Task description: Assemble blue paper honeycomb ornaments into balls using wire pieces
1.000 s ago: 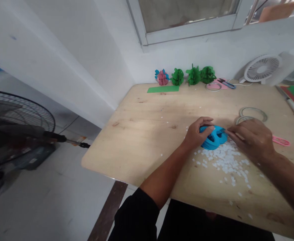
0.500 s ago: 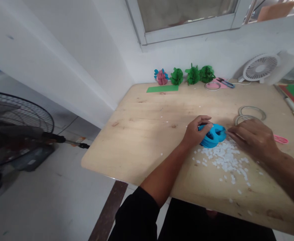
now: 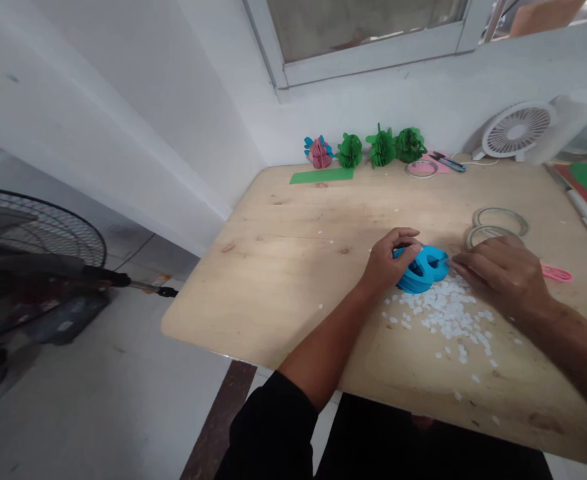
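A blue layered paper piece (image 3: 419, 279) with cut-out openings is held above the table. My left hand (image 3: 392, 257) grips its left side between thumb and fingers. At its right edge, my right hand (image 3: 498, 270) is closed, its fingertips pinched together by the paper; what they hold is too small to make out. Under and in front of the blue piece lies a scattered heap of small white paper bits (image 3: 451, 310).
Several paper ornaments (image 3: 381, 147) stand along the wall behind a green strip (image 3: 322, 175). Blue snips (image 3: 448, 162), silver rings (image 3: 501, 220), pink scissors (image 3: 556, 272) and a white fan (image 3: 516, 130) are on the wooden table (image 3: 253, 280). A large floor fan (image 3: 38, 240) stands left.
The view has shifted slightly. Both hands stay at the blue paper piece, with almost no visible movement.
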### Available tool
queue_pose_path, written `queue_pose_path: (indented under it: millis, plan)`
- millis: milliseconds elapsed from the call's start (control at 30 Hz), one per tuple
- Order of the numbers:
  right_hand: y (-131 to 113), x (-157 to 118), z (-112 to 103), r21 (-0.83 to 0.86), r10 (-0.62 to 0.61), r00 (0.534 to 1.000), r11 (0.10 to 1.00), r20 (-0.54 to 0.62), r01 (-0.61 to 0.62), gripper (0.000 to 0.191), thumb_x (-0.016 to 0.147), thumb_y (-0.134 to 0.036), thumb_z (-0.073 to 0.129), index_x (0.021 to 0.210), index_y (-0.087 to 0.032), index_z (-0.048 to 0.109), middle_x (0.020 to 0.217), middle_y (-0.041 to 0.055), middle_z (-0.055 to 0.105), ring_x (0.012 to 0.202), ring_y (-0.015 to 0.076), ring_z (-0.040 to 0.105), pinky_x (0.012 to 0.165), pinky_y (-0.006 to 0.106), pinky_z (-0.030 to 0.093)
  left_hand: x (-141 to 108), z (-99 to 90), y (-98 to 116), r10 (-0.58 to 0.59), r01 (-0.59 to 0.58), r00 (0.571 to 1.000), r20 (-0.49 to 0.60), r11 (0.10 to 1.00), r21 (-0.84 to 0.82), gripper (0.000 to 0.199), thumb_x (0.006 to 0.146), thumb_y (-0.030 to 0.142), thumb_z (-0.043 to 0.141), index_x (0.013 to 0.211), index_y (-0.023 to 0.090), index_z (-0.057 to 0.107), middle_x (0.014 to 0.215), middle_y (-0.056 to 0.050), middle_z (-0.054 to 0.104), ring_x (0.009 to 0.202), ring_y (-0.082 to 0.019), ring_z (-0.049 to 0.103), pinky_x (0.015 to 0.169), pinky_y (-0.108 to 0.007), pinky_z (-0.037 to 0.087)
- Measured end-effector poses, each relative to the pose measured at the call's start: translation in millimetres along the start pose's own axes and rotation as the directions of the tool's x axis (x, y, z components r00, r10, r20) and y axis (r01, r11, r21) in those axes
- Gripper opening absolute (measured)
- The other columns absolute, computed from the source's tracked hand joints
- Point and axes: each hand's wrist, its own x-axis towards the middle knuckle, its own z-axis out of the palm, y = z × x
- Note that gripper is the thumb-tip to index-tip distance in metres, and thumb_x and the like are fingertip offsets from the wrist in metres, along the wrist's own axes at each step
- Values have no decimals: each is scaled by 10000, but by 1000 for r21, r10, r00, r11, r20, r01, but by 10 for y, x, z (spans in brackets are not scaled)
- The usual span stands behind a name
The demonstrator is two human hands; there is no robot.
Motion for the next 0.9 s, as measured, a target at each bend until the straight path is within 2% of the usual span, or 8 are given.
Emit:
queue_pose_path:
  millis: [267,567,800,900]
  plan:
    - [-24,31,-27,25,2,999,1000,35,-3,86,886,-169,678,818,-207,641,668,24,653,617,153,540,639,303,418,0,-3,-18,5,-5,1000,-4,1000,-15,271,866,361,673,1077,195,640,969,-71,727,942,-191,692,875,-342,543]
    - [-40,52,-68,31,-79,994,997,73,77,121,914,-202,650,796,-191,625,661,29,627,627,164,534,641,318,423,11,-16,-20,-6,6,1000,-4,998,-57,274,842,288,688,1096,213,619,948,-53,726,956,-185,707,881,-347,546]
    - [-50,61,-70,101,-56,993,994,105,46,171,920,-220,644,753,-189,628,634,25,603,597,164,531,632,321,406,12,-17,3,-10,10,1000,-10,999,-50,261,840,233,669,1095,197,629,951,-58,737,982,-197,707,893,-347,543]
    - [-23,28,-43,130,-13,991,991,137,-5,157,924,-214,639,768,-194,636,634,26,612,597,162,545,623,309,408,7,-22,15,-11,11,1000,-5,999,-48,260,837,220,666,1094,202,631,955,-55,740,978,-195,709,898,-348,541]
